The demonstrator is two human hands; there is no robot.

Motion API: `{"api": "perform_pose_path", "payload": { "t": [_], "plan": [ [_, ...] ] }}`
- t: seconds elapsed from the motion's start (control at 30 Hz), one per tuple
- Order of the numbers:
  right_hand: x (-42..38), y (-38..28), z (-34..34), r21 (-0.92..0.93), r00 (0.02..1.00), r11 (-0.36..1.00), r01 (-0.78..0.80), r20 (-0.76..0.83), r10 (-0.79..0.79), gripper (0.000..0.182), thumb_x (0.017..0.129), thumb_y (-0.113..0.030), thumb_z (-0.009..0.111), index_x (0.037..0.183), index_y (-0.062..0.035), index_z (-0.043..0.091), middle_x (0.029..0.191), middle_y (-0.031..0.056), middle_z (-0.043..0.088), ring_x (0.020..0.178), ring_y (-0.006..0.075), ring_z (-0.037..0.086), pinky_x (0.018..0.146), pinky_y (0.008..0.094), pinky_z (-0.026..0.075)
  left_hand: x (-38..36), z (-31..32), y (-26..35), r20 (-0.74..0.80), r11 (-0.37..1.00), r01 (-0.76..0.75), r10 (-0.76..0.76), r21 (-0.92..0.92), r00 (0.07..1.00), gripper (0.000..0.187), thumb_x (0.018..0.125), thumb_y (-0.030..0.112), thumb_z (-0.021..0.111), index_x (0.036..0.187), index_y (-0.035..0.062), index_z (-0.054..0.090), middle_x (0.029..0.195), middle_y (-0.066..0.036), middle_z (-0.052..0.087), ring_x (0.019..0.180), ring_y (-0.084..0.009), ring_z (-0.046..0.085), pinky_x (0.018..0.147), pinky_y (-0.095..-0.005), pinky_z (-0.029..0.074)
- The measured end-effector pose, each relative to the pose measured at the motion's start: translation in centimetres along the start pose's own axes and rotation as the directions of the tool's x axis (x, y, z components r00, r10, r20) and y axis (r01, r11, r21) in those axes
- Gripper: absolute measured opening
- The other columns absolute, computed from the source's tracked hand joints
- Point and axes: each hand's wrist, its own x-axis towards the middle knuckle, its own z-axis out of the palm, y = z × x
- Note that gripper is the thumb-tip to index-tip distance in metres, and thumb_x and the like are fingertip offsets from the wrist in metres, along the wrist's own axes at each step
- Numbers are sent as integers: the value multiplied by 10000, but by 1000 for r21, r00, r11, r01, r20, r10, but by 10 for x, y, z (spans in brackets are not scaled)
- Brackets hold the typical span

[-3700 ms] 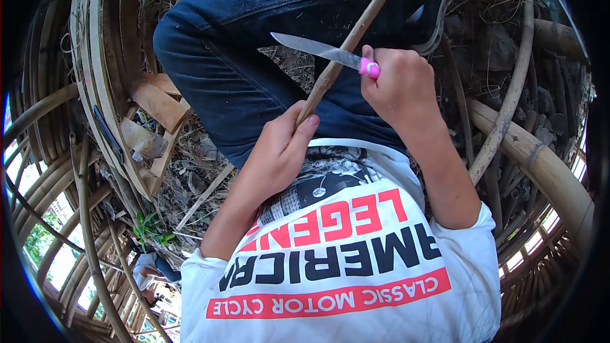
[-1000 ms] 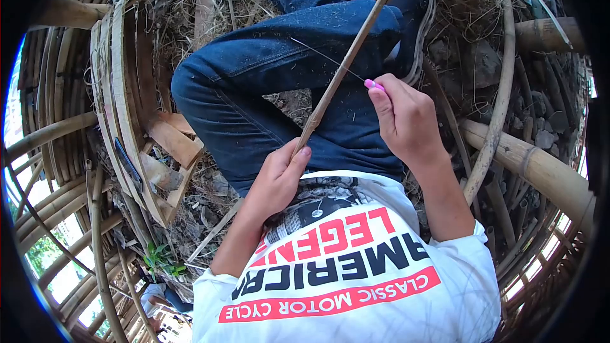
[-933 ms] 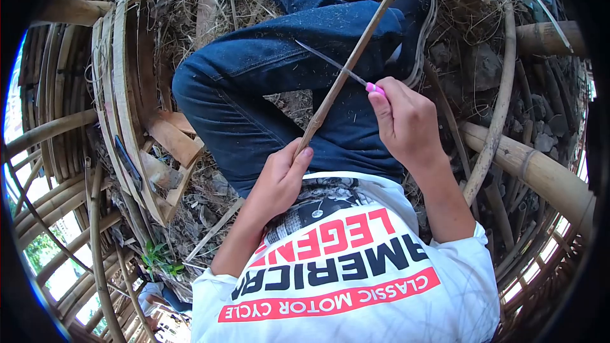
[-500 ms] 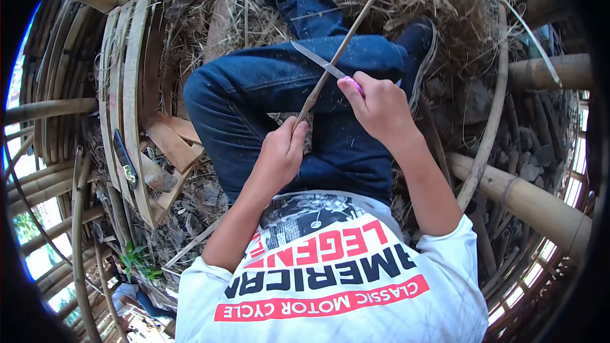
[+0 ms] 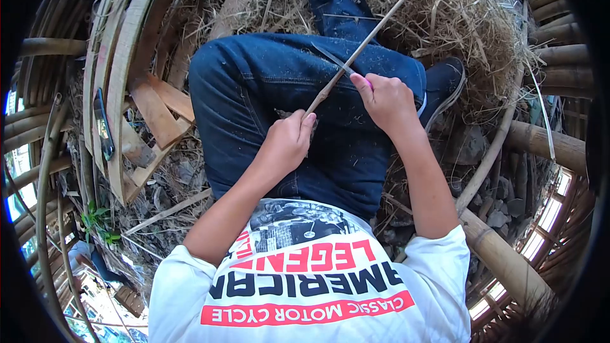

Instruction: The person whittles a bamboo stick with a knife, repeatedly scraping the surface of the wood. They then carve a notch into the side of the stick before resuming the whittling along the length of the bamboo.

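My left hand (image 5: 290, 141) is closed around the lower end of a thin bamboo stick (image 5: 356, 54), which slants up and to the right over my jeans. The stick has a thicker joint just above that grip. My right hand (image 5: 389, 103) is wrapped round the handle of a knife (image 5: 332, 58), its handle mostly hidden by the fingers. The blade crosses the stick above the joint and points up and to the left. Pale shavings dot the jeans (image 5: 254, 57) under the stick.
Wooden slats (image 5: 117, 82) stand at the left, with a dark phone (image 5: 103, 126) on them. A heap of dry shavings (image 5: 470, 38) lies at the upper right, near my shoe (image 5: 445, 86). Thick bamboo poles (image 5: 502, 257) cross the right side, above rubble. A small green plant (image 5: 98, 221) grows at lower left.
The view has shifted and turned slightly. The knife shows more edge-on and crosses the stick at about the same stretch. Both hands keep their grips.
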Motion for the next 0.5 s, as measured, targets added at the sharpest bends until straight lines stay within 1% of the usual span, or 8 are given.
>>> {"api": "perform_pose_path", "payload": {
  "t": [0.07, 0.2, 0.3, 0.37, 0.4, 0.47, 0.5],
  "plan": [
    [-5, 1, -4, -4, 1000, 1000, -17, 8, 17, 536, 951, -510, 471, 713, -66, 652, 635, 195, 630, 640, 390, 647, 568, 470, 521, 1, 2, -4, -27, 995, -74, 76, 67, 997, 337, 1009, 241, 438, 851, -38, 541, 649, -229, 541, 609, -399, 546, 582, -430, 416],
    [-10, 5, -2, 1, 1000, 1000, -22, -17, 22, 531, 951, -507, 476, 703, -68, 644, 627, 194, 626, 634, 389, 646, 558, 476, 518, 2, 2, -1, -28, 992, -59, 62, 111, 998, 327, 1008, 238, 439, 851, -33, 534, 653, -232, 544, 614, -417, 543, 576, -436, 413],
    [-2, -3, 3, 1, 999, 1000, -16, -48, 16, 528, 950, -504, 480, 707, -66, 646, 623, 190, 625, 628, 389, 645, 547, 469, 518, 3, 2, -4, -6, 988, -80, 81, 134, 997, 320, 1006, 231, 439, 864, -38, 536, 646, -225, 531, 601, -389, 539, 580, -428, 409],
    [5, -10, 4, -28, 999, 999, -20, -41, 19, 523, 948, -505, 482, 711, -70, 650, 621, 183, 630, 622, 374, 651, 537, 456, 521, 6, 0, -4, 2, 999, -38, 38, 37, 999, 321, 1007, 229, 438, 866, -43, 537, 639, -209, 511, 583, -337, 517, 582, -410, 404],
    [3, -10, 4, -21, 999, 999, -27, -39, 27, 523, 948, -505, 482, 711, -70, 650, 621, 183, 630, 622, 374, 651, 537, 456, 521, 5, 0, -4, 9, 998, -35, 34, 43, 999, 321, 1007, 229, 438, 866, -43, 537, 639, -209, 511, 583, -337, 517, 582, -410, 404],
    [0, -6, 4, -32, 999, 999, -9, -37, 8, 524, 944, -513, 483, 713, -75, 655, 614, 174, 632, 610, 354, 658, 532, 440, 524, 5, 0, -5, 29, 998, -8, 6, 60, 1000, 325, 1007, 231, 439, 863, -44, 533, 633, -180, 491, 572, -269, 476, 581, -385, 398],
    [-2, -3, 4, -30, 999, 999, -13, -30, 12, 524, 944, -513, 483, 713, -75, 655, 614, 174, 632, 610, 354, 658, 532, 440, 524, 6, 0, -4, 34, 998, -2, 0, 60, 999, 325, 1007, 231, 439, 863, -44, 533, 633, -180, 491, 572, -269, 476, 581, -385, 398]
  ]
}}
